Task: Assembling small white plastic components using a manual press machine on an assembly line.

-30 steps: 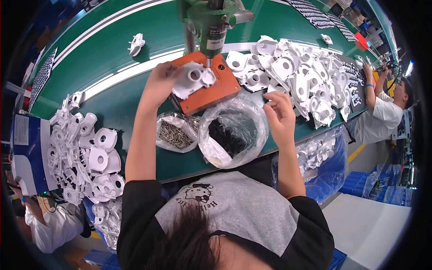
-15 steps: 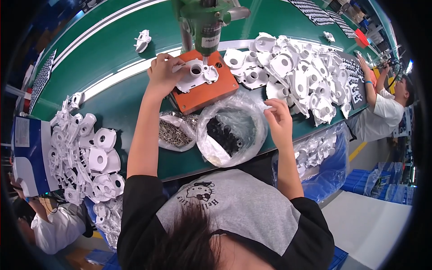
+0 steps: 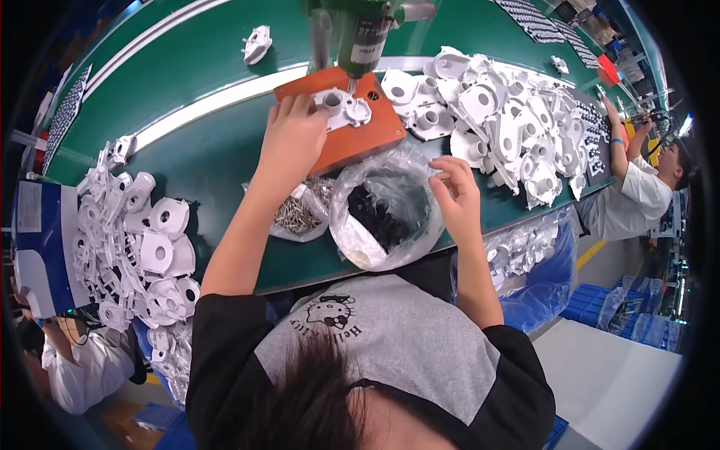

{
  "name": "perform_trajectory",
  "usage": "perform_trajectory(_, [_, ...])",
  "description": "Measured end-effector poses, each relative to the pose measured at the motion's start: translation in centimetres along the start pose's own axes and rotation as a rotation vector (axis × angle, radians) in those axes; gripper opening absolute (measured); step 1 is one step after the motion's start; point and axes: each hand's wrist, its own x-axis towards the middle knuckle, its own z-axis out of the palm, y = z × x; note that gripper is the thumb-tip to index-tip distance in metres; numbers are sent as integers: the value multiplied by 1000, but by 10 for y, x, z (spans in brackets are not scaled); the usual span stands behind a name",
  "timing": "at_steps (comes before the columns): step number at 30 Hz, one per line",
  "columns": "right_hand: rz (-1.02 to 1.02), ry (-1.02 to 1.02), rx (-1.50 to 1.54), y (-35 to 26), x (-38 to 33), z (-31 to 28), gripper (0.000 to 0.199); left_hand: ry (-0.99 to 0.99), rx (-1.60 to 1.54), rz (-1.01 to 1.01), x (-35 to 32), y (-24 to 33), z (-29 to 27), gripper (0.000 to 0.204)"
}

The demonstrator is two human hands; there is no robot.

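Observation:
A white plastic housing (image 3: 350, 113) with a round collar lies on the orange block (image 3: 360, 142), beneath the spindle of a green press (image 3: 363, 41). My left hand (image 3: 297, 133) is closed at the housing's left end, its fingers bent over the edge and partly hiding it. Right of a clear plastic bag (image 3: 431, 225) holding small black parts (image 3: 375, 221), my right hand (image 3: 459, 196) hovers with bent fingers. A gap shows between its thumb and fingertips, and I see nothing in it. A smaller bag of metal screws (image 3: 295, 216) sits below my left wrist.
White housings are heaped at the right (image 3: 510, 124) and at the left (image 3: 142, 247). One loose housing (image 3: 257, 45) lies on the green table beyond the block. A co-worker (image 3: 637, 180) stands at the far right, another person (image 3: 94, 367) at the lower left.
My left hand has come rightward and down onto the housing's left end. My right hand has shifted slightly left, its fingers more bent. The whole view has tilted a little.

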Motion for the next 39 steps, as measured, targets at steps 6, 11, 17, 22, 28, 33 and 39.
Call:
perform_trajectory(6, [-58,-251,-239,-18,5,19,19,-126,-46,16,-5,1,-11,19])
perform_trajectory(11, [-88,-573,-584,-19,8,49,23,-133,-14,1,-7,3,-9,21])
perform_trajectory(17, [-110,-638,-623,-10,12,55,25,-150,6,-10,-10,9,-12,29])
perform_trajectory(22, [-102,-634,-612,-13,15,60,22,-159,16,-9,-12,9,-12,38])
perform_trajectory(28, [-173,-631,-607,-10,25,57,17,-169,4,-8,-10,7,-12,40])
perform_trajectory(33, [178,-532,-165,-20,60,34,21,-188,-6,-20,-10,7,-14,41])
perform_trajectory(39, [-19,-366,-89,-35,110,42,23,-187,9,-13,-9,10,-15,41])
